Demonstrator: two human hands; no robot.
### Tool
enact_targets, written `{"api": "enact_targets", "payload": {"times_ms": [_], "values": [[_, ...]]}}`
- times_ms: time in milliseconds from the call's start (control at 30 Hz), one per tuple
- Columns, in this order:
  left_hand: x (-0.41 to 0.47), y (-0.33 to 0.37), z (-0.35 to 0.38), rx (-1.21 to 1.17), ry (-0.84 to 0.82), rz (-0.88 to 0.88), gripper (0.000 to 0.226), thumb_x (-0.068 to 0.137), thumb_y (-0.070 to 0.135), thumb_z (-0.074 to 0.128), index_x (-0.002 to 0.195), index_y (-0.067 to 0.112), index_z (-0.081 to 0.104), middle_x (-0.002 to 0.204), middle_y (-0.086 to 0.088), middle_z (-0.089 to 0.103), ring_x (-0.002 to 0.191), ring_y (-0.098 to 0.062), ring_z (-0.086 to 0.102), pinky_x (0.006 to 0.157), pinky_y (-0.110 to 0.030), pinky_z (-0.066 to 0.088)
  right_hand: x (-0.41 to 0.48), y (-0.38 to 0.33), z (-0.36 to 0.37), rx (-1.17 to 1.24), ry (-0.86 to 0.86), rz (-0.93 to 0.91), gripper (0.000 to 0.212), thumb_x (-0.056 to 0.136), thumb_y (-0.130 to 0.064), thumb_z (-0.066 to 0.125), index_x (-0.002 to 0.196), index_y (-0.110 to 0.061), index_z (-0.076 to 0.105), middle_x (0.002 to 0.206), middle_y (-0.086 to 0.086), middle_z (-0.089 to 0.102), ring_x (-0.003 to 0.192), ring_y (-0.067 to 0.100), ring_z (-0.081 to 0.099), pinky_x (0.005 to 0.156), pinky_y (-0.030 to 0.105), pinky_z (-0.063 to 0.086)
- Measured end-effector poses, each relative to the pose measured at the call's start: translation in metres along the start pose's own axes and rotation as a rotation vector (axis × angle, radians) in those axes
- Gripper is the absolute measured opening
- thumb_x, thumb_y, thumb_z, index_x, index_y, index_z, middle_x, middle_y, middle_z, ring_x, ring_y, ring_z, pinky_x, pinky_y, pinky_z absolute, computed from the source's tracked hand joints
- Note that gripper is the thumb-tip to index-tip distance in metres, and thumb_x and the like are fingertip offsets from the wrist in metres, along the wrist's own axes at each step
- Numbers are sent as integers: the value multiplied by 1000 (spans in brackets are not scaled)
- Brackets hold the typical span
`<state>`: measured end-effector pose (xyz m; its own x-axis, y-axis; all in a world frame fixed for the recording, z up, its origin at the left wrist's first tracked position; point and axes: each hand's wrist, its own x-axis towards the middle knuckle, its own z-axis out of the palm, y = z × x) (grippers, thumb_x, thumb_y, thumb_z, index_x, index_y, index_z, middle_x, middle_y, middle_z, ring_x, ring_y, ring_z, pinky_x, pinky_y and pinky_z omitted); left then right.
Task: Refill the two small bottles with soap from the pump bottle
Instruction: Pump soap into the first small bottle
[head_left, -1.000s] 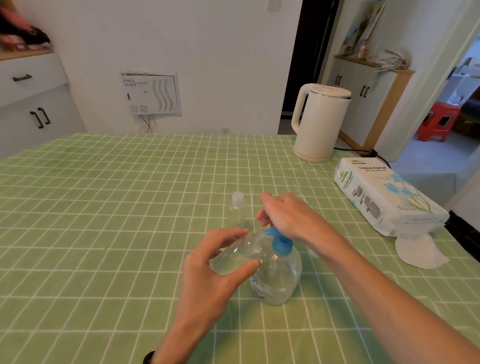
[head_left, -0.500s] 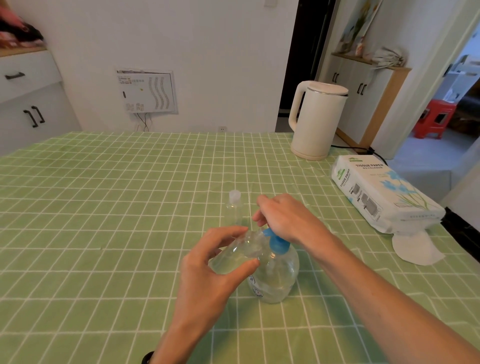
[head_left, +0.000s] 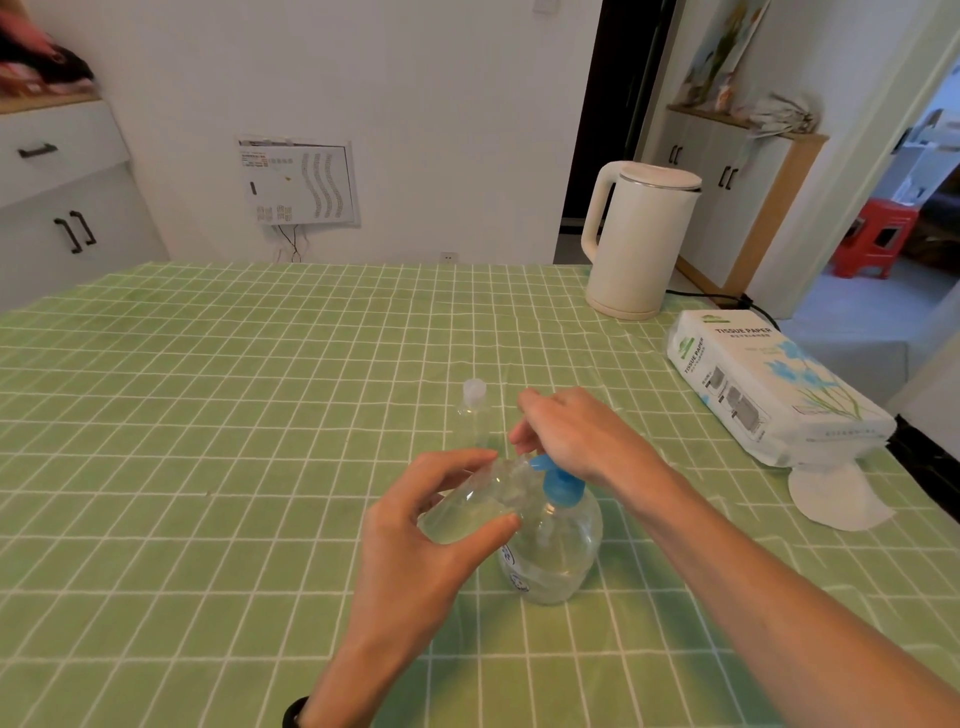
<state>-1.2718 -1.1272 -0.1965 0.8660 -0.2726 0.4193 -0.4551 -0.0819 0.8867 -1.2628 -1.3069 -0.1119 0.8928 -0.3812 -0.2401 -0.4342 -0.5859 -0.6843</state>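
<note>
A clear pump bottle (head_left: 558, 551) with a blue pump head (head_left: 558, 486) stands on the green checked tablecloth (head_left: 208, 415). My right hand (head_left: 576, 431) rests on top of the blue pump head, fingers curled over its nozzle. My left hand (head_left: 415, 540) holds a small clear bottle (head_left: 467, 512), tilted with its mouth up against the pump's nozzle. A second small clear bottle (head_left: 474, 410) with a white cap stands upright just behind the hands.
A cream electric kettle (head_left: 639, 239) stands at the far right of the table with its cord trailing off. A tissue paper pack (head_left: 769, 384) lies by the right edge, and a loose white tissue (head_left: 836, 499) sits in front of it.
Both hands and the bottles keep the same pose. Only the head camera has shifted slightly.
</note>
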Motion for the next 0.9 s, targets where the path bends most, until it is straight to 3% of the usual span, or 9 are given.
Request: {"api": "enact_targets", "payload": {"times_ms": [167, 367, 500, 633, 900], "values": [[-2, 1, 3, -11, -3, -20, 47, 69, 34, 90, 112, 46, 74, 114, 17, 78, 113, -13, 74, 102, -40, 54, -2, -1, 0, -6, 14, -9, 51, 104, -42, 41, 96, -11, 81, 99, 2, 82, 101, 25, 75, 105, 49, 55], [-3, 4, 1, -18, 0, -30, 47, 68, 33, 89, 111, 45, 74, 113, 18, 79, 113, -12, 73, 102, -37, 54, -2, -4, -6, -75, 40, -54, 63, 105, -48, 36, 111, -1, 78, 115, 14, 81, 111, 33, 74, 104, 50, 55], [-2, 6, 0, -21, 1, -30, 47, 67, 37, 88, 111, 44, 74, 113, 20, 79, 112, -8, 73, 101, -35, 53, 0, -3, -5, -72, 73, -59, 61, 104, -46, 36, 110, -2, 78, 114, 12, 81, 110, 34, 74, 103, 49, 56], [-2, 3, 1, -8, -4, -29, 49, 69, 28, 91, 112, 43, 74, 113, 19, 79, 112, -11, 73, 99, -32, 52, 0, 0, -1, -28, 43, -27, 54, 105, -43, 38, 96, -11, 81, 102, 2, 81, 102, 26, 74, 103, 47, 55], [-5, 4, 3, -13, -8, -35, 47, 69, 35, 89, 112, 46, 74, 114, 18, 78, 113, -11, 73, 101, -37, 54, -1, 0, -1, -52, 42, -13, 60, 104, -46, 37, 108, -4, 79, 110, 11, 81, 109, 32, 74, 104, 51, 55]]}}
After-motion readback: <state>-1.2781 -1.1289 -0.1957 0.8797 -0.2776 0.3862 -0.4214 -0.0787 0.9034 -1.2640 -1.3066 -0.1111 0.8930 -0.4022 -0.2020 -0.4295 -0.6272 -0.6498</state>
